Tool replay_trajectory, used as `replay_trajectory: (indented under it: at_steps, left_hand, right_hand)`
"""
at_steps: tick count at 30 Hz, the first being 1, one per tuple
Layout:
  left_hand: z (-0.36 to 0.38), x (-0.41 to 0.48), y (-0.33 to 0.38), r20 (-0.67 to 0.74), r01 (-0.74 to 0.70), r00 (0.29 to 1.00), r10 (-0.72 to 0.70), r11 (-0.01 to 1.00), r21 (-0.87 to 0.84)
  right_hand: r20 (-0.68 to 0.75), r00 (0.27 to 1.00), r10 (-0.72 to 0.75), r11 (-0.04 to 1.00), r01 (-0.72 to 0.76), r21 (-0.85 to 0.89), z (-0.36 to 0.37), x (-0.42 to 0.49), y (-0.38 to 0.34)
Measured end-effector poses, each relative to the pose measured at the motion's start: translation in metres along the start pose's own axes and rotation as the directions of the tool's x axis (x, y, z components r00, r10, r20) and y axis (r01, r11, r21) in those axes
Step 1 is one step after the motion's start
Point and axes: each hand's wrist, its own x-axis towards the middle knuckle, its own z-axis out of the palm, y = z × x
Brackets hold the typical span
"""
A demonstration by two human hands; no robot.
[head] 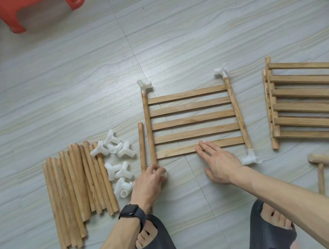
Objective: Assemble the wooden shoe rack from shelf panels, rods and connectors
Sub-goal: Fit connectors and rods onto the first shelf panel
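A slatted wooden shelf panel (193, 119) lies flat on the floor in the middle. White plastic connectors sit on its far left (144, 85), far right (221, 72) and near right (250, 157) corners. My left hand (150, 183) grips a white connector (163, 174) at the near left end of the panel's side rod. My right hand (217, 161) rests flat, fingers straight, on the nearest slat. A loose rod (142, 147) lies just left of the panel.
A bundle of wooden rods (75, 192) and a heap of white connectors (116, 159) lie at the left. More shelf panels (307, 101) are stacked at the right, a wooden mallet (320, 166) near them. A red stool (35, 8) stands far left. My sandalled feet are below.
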Motion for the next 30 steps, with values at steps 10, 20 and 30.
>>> replay_trajectory:
  at_steps: [10,20,30]
  left_hand:
    - [-0.014,-0.002,0.009,-0.08,0.274,0.959,-0.271,0.961,0.041]
    - [-0.014,0.008,0.024,0.02,0.337,0.941,-0.337,0.933,-0.126]
    - [-0.02,0.007,0.029,0.033,0.405,0.914,-0.404,0.907,-0.118]
  right_hand:
    - [-0.005,1.0,0.005,1.0,-0.005,-0.026,0.003,-0.002,-0.003]
    - [0.016,1.0,0.0,0.999,0.0,-0.047,0.002,-0.001,-0.002]
    - [0.059,0.998,0.014,0.998,-0.01,-0.064,-0.002,-0.002,-0.006]
